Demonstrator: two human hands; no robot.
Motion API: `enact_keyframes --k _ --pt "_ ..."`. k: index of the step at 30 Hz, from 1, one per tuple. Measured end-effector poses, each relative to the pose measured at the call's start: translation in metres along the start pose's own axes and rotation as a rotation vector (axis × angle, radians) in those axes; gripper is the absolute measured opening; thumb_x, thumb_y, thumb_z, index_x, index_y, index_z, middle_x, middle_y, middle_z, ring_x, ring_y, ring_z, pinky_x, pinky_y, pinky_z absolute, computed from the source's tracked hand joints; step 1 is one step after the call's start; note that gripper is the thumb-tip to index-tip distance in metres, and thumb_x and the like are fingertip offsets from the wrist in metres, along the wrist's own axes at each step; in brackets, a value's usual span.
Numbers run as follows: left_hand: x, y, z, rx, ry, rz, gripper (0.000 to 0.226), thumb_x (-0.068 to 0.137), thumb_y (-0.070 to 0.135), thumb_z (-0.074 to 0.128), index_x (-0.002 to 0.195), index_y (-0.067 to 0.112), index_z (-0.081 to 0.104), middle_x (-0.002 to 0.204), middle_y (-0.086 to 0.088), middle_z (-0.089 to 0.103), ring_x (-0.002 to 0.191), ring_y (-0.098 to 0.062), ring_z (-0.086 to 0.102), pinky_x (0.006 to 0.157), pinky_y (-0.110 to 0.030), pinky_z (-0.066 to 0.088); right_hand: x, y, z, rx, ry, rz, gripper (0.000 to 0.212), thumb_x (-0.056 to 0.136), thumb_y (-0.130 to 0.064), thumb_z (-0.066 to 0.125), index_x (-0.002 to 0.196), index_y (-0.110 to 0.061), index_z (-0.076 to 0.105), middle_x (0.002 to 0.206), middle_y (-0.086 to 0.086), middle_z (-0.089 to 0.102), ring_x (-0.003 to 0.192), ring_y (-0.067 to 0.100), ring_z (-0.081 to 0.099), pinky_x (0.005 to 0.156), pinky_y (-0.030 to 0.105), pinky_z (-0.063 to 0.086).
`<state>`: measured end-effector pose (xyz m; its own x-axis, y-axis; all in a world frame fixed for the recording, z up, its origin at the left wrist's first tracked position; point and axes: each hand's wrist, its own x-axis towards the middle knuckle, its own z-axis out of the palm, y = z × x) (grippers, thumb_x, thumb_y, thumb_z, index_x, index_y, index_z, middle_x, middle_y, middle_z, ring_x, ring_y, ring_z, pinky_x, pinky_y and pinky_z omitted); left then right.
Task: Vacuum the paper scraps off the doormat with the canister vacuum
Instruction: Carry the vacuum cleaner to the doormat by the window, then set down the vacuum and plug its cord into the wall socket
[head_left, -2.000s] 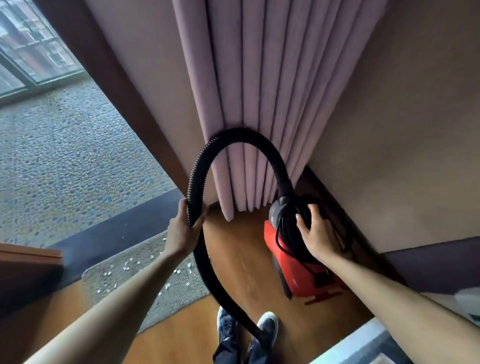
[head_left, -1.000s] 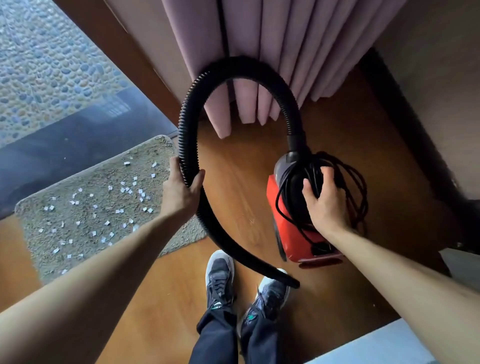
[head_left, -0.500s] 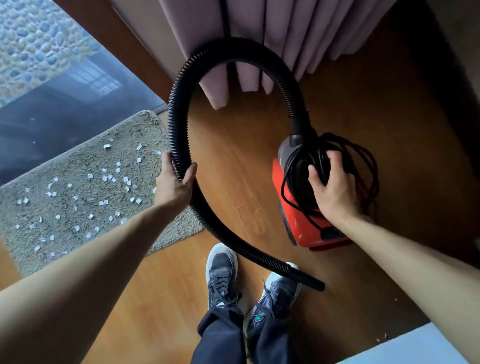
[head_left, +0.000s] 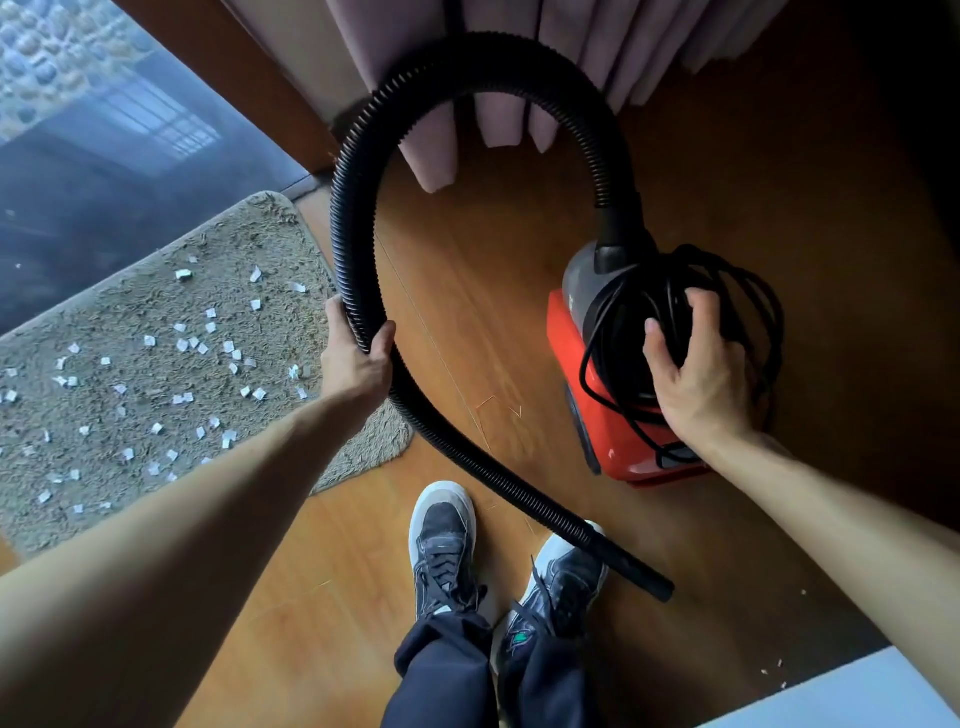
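Paper scraps (head_left: 182, 343) lie scattered over the doormat (head_left: 130, 291) at nine o'clock in the view, none of them picked up yet. Canister vacuum (head_left: 576, 374) stands on the wooden floor (head_left: 467, 291) at three o'clock, well apart from the mat. Its black hose (head_left: 353, 208) arcs up through twelve o'clock and down to a bare nozzle end (head_left: 639, 571) at five o'clock, just beside the shoes (head_left: 444, 535). Left hand (head_left: 356, 364) has its fingers (head_left: 387, 332) curled tight round the hose, apparently to steer the loop toward the mat. Right hand (head_left: 701, 374) sits on top of the canister, its fingers bent into the coiled cord (head_left: 748, 291) and gripping the strands. I judge the cord must come off before any suction.
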<state>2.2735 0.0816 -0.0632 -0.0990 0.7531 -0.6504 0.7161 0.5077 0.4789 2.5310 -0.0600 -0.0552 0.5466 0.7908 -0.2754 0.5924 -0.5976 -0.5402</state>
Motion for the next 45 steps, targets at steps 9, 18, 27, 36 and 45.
enact_keyframes --k 9,18,27,36,45 --pt "0.010 -0.003 0.007 -0.013 0.035 -0.060 0.054 0.100 0.020 0.055 0.145 0.019 0.026 0.141 -0.007 0.053 0.127 -0.025 0.052 0.097 -0.024 0.030 -0.001 -0.006 0.000 -0.022 0.014 0.034 0.039 0.100 -0.030 0.050 0.128 -0.004 0.046 0.079 0.000 0.051 0.062 0.013 0.047 0.042 0.005 0.034" --pt "-0.006 0.036 -0.014 0.111 0.104 -0.105 0.045 0.097 0.014 0.054 0.133 0.001 0.029 0.124 -0.026 0.056 0.111 -0.039 0.057 0.085 -0.037 0.042 0.001 -0.023 -0.024 -0.216 -0.226 0.184 0.056 0.102 -0.038 0.042 0.146 -0.007 0.026 0.131 0.019 0.053 0.111 0.038 0.057 0.073 0.034 0.043" --pt "-0.056 0.123 -0.074 0.283 -0.018 0.268 0.067 0.088 0.025 0.065 0.139 0.007 0.026 0.115 -0.021 0.054 0.103 -0.034 0.057 0.089 -0.044 0.050 0.011 -0.072 -0.113 -0.352 -0.410 0.109 0.075 0.098 -0.048 0.045 0.156 -0.016 0.008 0.153 0.021 0.024 0.138 0.037 0.032 0.110 0.047 0.034" --pt "-0.149 0.268 -0.166 0.441 0.070 0.457 0.057 0.081 0.052 0.056 0.117 0.015 0.030 0.103 -0.020 0.063 0.094 -0.039 0.062 0.081 -0.051 0.053 0.024 -0.175 -0.289 -0.339 -0.231 -0.016 0.079 0.097 -0.047 0.048 0.156 -0.022 0.002 0.151 0.018 0.026 0.135 0.037 0.035 0.108 0.045 0.036" --pt "-0.286 0.419 -0.268 0.591 0.153 0.615 0.061 0.089 0.052 0.055 0.136 0.016 0.040 0.135 -0.013 0.050 0.121 -0.036 0.054 0.099 -0.047 0.044 0.005 -0.295 -0.525 -0.515 -0.004 -0.187 0.078 0.097 -0.059 0.037 0.155 -0.027 -0.003 0.149 0.012 0.033 0.127 0.030 0.044 0.095 0.045 0.048"
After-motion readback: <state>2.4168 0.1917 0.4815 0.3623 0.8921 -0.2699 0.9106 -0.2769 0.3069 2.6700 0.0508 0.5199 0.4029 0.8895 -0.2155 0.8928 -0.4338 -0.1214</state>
